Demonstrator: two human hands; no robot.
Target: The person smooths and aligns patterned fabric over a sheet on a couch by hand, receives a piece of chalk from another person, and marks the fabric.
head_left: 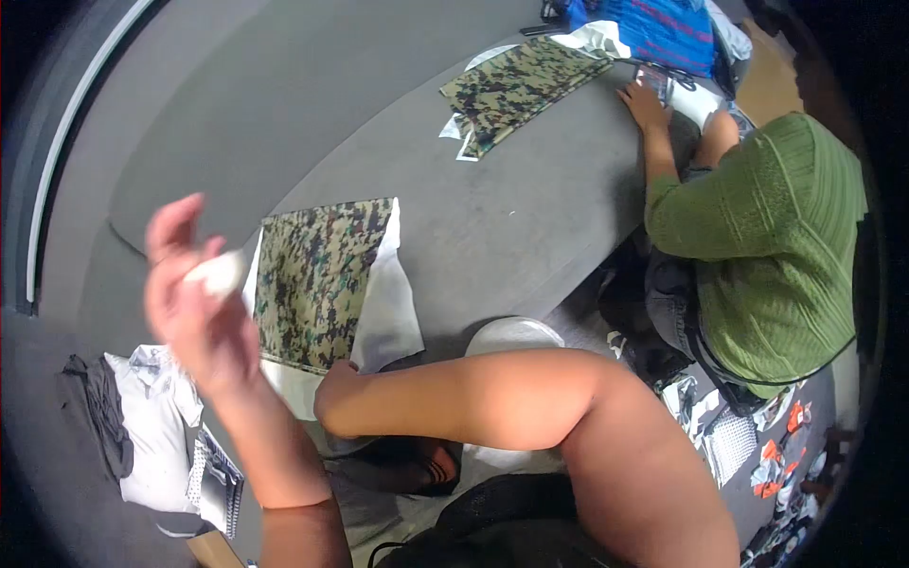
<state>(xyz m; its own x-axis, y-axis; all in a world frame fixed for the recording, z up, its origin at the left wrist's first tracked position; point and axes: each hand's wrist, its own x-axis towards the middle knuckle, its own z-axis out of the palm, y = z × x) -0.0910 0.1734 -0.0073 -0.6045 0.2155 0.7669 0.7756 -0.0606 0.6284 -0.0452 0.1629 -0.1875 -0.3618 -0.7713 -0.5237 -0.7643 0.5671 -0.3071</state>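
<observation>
My left hand (pixel 194 303) is raised at the left, blurred by motion. Its fingers curl around a small white rounded piece (pixel 220 273), too smeared to name. Below and to the right, my right hand (pixel 339 399) is closed at the lower edge of a camouflage fabric piece (pixel 317 279). Most of its fingers are hidden. That fabric lies flat over a larger white sheet (pixel 393 308), which shows along the right side and the bottom.
A grey table (pixel 511 218) carries a second camouflage piece (pixel 521 90) with white beneath it. At the right, a person in a green top (pixel 776 246) reaches toward a blue bag (pixel 663 38). White and dark cloths (pixel 156 431) lie lower left; a white round stool (pixel 516 333) stands below.
</observation>
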